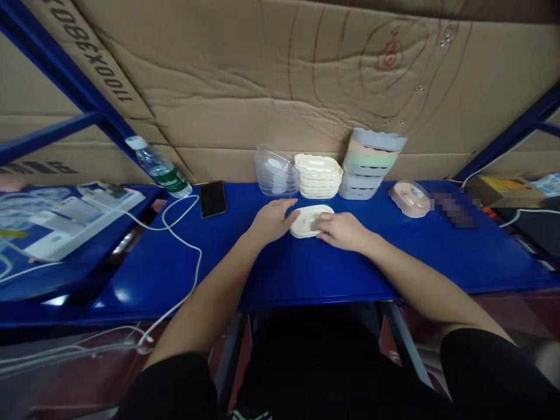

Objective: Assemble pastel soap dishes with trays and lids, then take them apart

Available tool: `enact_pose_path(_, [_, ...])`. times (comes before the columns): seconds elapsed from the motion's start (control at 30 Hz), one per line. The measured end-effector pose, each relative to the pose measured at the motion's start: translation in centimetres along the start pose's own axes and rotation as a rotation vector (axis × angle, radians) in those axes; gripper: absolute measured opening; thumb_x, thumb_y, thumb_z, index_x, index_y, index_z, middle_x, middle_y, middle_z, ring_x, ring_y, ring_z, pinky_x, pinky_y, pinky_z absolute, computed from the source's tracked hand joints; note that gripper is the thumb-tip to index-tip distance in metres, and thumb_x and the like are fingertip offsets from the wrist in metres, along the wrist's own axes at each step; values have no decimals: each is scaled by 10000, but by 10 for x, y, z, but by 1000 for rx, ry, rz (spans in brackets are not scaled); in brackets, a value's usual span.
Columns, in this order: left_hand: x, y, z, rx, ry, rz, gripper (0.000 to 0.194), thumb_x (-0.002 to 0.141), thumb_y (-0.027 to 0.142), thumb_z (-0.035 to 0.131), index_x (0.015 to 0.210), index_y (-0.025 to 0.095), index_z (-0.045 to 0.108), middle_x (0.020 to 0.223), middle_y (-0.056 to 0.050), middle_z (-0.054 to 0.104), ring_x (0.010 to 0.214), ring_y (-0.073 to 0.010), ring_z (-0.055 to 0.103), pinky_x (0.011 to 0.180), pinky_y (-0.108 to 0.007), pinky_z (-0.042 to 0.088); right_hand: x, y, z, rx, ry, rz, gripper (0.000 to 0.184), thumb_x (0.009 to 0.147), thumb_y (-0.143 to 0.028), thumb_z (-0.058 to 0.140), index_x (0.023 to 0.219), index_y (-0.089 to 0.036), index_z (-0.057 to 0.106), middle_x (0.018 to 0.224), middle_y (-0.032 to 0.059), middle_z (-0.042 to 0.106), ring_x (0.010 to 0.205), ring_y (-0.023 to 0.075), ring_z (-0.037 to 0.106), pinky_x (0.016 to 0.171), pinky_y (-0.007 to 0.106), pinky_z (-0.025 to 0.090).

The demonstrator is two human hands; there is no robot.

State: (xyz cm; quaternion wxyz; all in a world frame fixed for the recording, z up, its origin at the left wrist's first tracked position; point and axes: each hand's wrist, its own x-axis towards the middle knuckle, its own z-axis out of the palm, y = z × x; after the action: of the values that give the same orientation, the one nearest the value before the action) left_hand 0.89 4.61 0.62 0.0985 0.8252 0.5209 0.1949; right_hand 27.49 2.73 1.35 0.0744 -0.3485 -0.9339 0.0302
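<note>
A small cream oval plastic dish (pixel 305 221) lies on the blue table in front of me. My right hand (pixel 343 231) grips its right side, with fingers curled over the rim and the tips inside. At its left edge is my left hand (pixel 275 221), fingers stretched out and the thumb by the rim. Just behind stand a stack of clear plastic lids (pixel 275 174), a stack of wavy-edged cream trays (pixel 318 176) and a taller stack of grey, green and peach plastic boxes (pixel 370 165).
A pink lidded box (pixel 411 199) lies at the right, beside a blurred-out patch. A black phone (pixel 213 199), a water bottle (pixel 164 172), a white cable (pixel 199 256) and a power strip (pixel 83 224) are at the left. A cardboard wall (pixel 219 87) closes the back.
</note>
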Motion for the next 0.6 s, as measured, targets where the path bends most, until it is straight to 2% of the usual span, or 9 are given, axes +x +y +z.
enact_pose_path(0.07, [0, 6, 6, -23, -98, 79, 765, 1033, 614, 624, 1604, 108, 570, 1648, -194, 610, 1539, -380, 571, 1300, -540, 437, 4, -4, 1, 21, -45, -15, 209, 1008, -252, 708, 1185, -250, 820, 1222, 61, 822, 1038, 238, 765, 742, 310, 480])
enact_pose_path(0.13, [0, 10, 12, -17, -206, 132, 1011, 877, 759, 765, 1625, 117, 541, 1679, -225, 566, 1551, -436, 544, 1294, -577, 425, 5, -6, 2, 63, -68, -19, 192, 1004, -273, 720, 1162, -260, 827, 1236, 52, 828, 1048, 237, 768, 742, 307, 474])
enact_pose_path(0.23, [1, 14, 18, -1, -280, 149, 1118, 759, 772, 864, 1622, 141, 539, 1674, -233, 567, 1540, -462, 548, 1275, -580, 434, 1, -5, 1, 141, -65, -14, 188, 1000, -325, 748, 1155, -266, 835, 1249, 52, 834, 1049, 241, 778, 762, 310, 485])
enact_pose_path(0.33, [1, 15, 18, 14, -287, 140, 1095, 798, 734, 845, 1653, 143, 501, 1681, -222, 562, 1550, -453, 538, 1281, -567, 424, -3, 2, -5, 213, -17, -23, 231, 987, -365, 772, 1178, -254, 836, 1208, 71, 837, 1002, 245, 783, 803, 332, 524])
enact_pose_path(0.4, [0, 16, 17, 26, -293, 134, 1090, 832, 721, 821, 1680, 137, 467, 1692, -216, 553, 1561, -444, 528, 1293, -558, 413, -4, 13, -16, 251, 67, -60, 279, 1000, -397, 755, 1221, -243, 828, 1194, 91, 832, 1012, 256, 781, 862, 370, 562])
enact_pose_path(0.5, [-2, 17, 16, 41, -302, 136, 1073, 878, 719, 777, 1711, 142, 425, 1722, -202, 523, 1578, -432, 513, 1304, -543, 404, -2, 41, -49, 205, 280, -109, 333, 1042, -455, 683, 1263, -242, 812, 1226, 121, 825, 1150, 307, 751, 1020, 478, 570])
enact_pose_path(0.6, [-3, 19, 15, 55, -316, 138, 1081, 899, 728, 751, 1727, 131, 394, 1742, -210, 493, 1591, -434, 500, 1312, -544, 390, -1, 79, -93, -37, 516, 41, 414, 1039, -497, 637, 1322, -234, 786, 1315, 156, 791, 1264, 392, 692, 1122, 596, 505])
